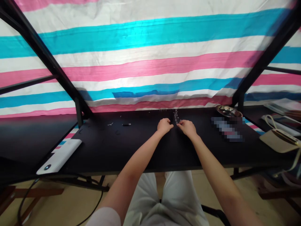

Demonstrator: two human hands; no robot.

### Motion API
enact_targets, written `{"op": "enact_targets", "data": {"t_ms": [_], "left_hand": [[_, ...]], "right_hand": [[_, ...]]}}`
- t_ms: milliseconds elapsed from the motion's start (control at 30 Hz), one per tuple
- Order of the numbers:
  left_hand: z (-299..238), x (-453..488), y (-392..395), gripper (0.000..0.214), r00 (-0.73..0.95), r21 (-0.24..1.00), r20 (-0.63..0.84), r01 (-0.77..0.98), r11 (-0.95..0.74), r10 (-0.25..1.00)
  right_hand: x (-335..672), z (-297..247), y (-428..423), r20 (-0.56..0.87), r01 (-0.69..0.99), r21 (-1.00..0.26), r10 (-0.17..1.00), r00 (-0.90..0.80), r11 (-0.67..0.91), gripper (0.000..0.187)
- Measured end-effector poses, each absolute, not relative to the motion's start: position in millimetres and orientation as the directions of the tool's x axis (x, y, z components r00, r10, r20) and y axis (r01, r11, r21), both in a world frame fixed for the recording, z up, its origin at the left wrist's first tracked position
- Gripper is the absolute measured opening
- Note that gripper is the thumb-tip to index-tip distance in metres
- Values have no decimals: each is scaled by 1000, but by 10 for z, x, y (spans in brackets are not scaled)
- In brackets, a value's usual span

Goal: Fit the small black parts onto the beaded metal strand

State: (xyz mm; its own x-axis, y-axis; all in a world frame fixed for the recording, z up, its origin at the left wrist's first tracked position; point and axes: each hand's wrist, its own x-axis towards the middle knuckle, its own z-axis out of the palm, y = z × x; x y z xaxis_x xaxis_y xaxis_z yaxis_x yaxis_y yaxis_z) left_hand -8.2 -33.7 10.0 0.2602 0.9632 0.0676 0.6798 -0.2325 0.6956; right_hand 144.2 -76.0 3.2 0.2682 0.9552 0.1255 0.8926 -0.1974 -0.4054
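Observation:
Over the middle of the black table [136,150] my two hands are close together, a small gap between them. My right hand [187,127] pinches the near end of a short strand of greyish, bead-like pieces [176,117], which stretches away toward the table's far edge. My left hand [165,126] is just left of the strand with its fingertips drawn together; whatever may be between them is too small to make out. A row of tiny pale pieces [162,110] lies at the far edge, beyond my left hand.
To the left are a small dark stick-like item [126,124], white thread-like scraps [110,124] and a long white device [60,157]. On the right are a shiny metal dish [229,111], a blurred-out item [227,129] and a beige bag [275,139]. Black frame bars rise both sides.

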Motion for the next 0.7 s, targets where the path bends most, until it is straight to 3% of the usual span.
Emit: {"op": "enact_targets", "data": {"t_ms": [367,700], "left_hand": [[0,-37,-245,18,229,680,55,704,-204,972],[56,11,-267,18,296,589,-49,780,-212,954]], "right_hand": [[1411,-89,-765,208,895,-421,945,254,-147,25],[1384,-185,-738,135,904,-378,954,266,-199,26]]}}
